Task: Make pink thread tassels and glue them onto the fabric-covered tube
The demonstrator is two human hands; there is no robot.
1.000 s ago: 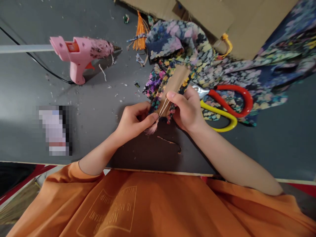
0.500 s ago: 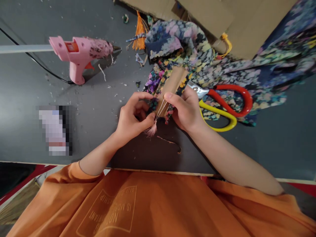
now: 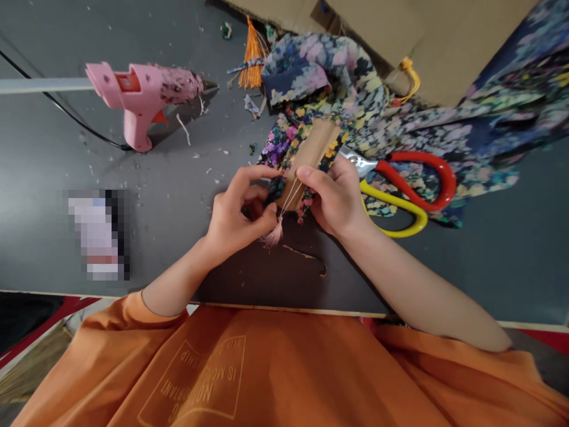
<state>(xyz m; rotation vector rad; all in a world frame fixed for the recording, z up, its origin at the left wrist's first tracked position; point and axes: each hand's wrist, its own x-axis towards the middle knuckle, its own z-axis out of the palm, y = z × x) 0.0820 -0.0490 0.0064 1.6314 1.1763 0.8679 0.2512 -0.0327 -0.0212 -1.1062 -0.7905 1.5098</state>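
A cardboard strip [image 3: 312, 144] with floral fabric folded over its long edges lies slanted between my two hands. My right hand [image 3: 335, 198] grips it from the right, the thumb pressing the loop of a pale tassel [image 3: 274, 232] onto the bare cardboard. The tassel's cords run down over the strip's near end, and its pink fringe hangs just past it. My left hand [image 3: 240, 207] pinches the strip's left edge between curled fingers and thumb, the thumb beside the tassel's top. Scissors [image 3: 395, 204] with one red and one yellow handle lie right of my right hand, their blades partly hidden.
A pink glue gun [image 3: 142, 95] with a white stick and black cord lies at left. Floral fabric [image 3: 324, 65], an orange tassel [image 3: 253, 53], a yellow cord [image 3: 409, 77] and cardboard [image 3: 427, 41] fill the back. A blurred-out object [image 3: 98, 234] is at left; scraps litter the grey table [image 3: 178, 207].
Hardly anything differs. My left forefinger has shifted slightly along the strip's left edge; my right thumb stays on the tassel loop.
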